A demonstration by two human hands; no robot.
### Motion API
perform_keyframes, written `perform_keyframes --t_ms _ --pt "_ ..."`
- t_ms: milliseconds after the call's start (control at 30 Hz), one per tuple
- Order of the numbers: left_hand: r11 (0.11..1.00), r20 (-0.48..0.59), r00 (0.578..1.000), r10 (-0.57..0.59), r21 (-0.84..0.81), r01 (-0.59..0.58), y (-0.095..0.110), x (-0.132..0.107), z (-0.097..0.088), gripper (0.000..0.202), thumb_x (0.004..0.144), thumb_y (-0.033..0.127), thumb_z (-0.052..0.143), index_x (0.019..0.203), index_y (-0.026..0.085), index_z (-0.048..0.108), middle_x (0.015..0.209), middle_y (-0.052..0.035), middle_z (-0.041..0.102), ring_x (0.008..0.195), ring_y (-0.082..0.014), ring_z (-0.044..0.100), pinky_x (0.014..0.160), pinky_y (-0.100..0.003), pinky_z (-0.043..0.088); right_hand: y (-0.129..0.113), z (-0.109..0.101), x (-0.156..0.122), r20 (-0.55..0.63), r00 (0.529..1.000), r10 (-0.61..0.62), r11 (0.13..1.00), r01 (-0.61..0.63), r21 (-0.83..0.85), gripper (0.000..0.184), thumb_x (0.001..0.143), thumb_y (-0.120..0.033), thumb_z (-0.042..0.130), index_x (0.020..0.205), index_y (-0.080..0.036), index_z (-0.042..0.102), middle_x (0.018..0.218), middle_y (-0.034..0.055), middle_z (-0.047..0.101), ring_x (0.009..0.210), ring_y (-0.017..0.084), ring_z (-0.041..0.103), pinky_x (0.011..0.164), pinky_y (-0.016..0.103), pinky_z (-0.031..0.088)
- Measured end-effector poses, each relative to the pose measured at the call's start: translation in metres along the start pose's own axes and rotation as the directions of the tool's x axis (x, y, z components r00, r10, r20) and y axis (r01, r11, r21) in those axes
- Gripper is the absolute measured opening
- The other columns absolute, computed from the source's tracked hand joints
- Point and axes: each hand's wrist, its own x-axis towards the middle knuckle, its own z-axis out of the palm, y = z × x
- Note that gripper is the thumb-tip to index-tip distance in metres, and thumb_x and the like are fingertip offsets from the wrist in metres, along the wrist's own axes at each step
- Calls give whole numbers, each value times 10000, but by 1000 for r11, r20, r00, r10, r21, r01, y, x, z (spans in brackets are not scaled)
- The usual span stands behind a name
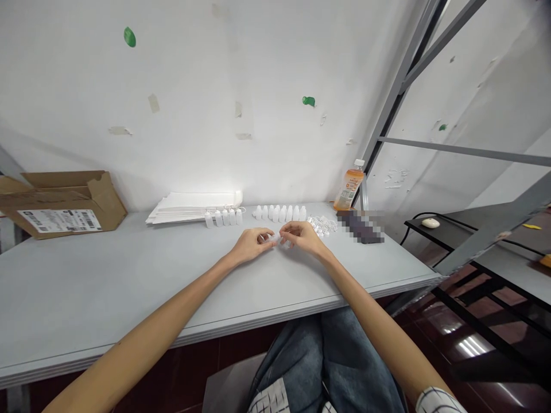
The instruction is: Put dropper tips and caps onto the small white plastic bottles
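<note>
Since the left hand [252, 244] and right hand [302, 237] pinch a small translucent plastic piece [275, 237], a slip could drop it on the bench [129, 281].

landmark: grey table [107, 287] | behind: white wall [172, 86], green marks, tape scraps | below: glossy dark-red floor tiles [473, 344] | right: grey metal frame [401, 86]
</note>
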Motion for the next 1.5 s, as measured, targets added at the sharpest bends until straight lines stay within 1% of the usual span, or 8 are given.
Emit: perform_keyframes --t_ms 133,267,633,833,933,1133,1333,1500 --pt "1000 5 1000 13 11 -13 0 0 0 486 758 543 616 1047 164 712 897 -61 701 691 -161 599 652 -276 479 0 -1 0 7 1000 9 999 -9 30 247 711 -362 684 827 -145 662 716 61 680 683 203 678 493 256 498" --pt "999 10 999 38 33 -39 1 -1 0 471 781 544 585 1047 181 721 895 -56 705 684 -160 595 651 -279 479 -1 -1 -1 25 999 22 1000 -23 19 232 720 -329 687 867 -150 677 727 59 687 661 183 662 483 243 491" --pt "989 3 993 120 89 -120 0 -1 2 344 814 424 592 1038 202 730 902 -45 685 723 -152 574 677 -274 463 -2 -3 -3 85 996 31 999 -33 25 323 710 -413 716 863 -129 694 735 69 691 669 183 658 474 239 483" --pt "974 -15 992 127 193 -122 3 -4 2 304 845 400 568 1053 247 729 857 -21 662 690 -147 569 647 -272 432 4 -3 -1 94 994 57 997 -62 55 348 683 -415 738 868 -122 703 703 65 693 658 179 655 487 240 481" --pt "965 -34 991 131 234 -120 4 -5 3 285 843 375 576 1059 268 728 881 -14 662 684 -145 573 631 -270 419 7 -3 0 92 994 66 994 -73 78 360 670 -409 749 878 -119 701 703 68 699 662 182 656 507 252 492" --pt "949 -81 983 163 287 -134 2 -6 6 293 854 373 571 1094 285 713 966 -13 659 734 -152 592 650 -275 428 2 -1 -1 67 997 44 993 -50 103 337 660 -388 761 870 -133 698 739 68 707 717 195 668 536 260 513" --pt "934 -68 982 178 325 -147 4 -5 6 293 875 368 555 1118 289 699 997 -10 651 772 -153 610 651 -267 436 -3 -3 -3 68 997 31 996 -37 87 283 713 -367 716 861 -127 706 779 90 720 692 193 672 530 269 522" --pt "920 -49 977 206 350 -177 4 -6 6 297 893 387 527 1117 289 698 1001 -12 651 753 -148 603 648 -267 439 1 -3 -2 65 998 20 998 -24 65 247 691 -321 720 852 -135 698 720 65 706 725 201 683 532 259 533"
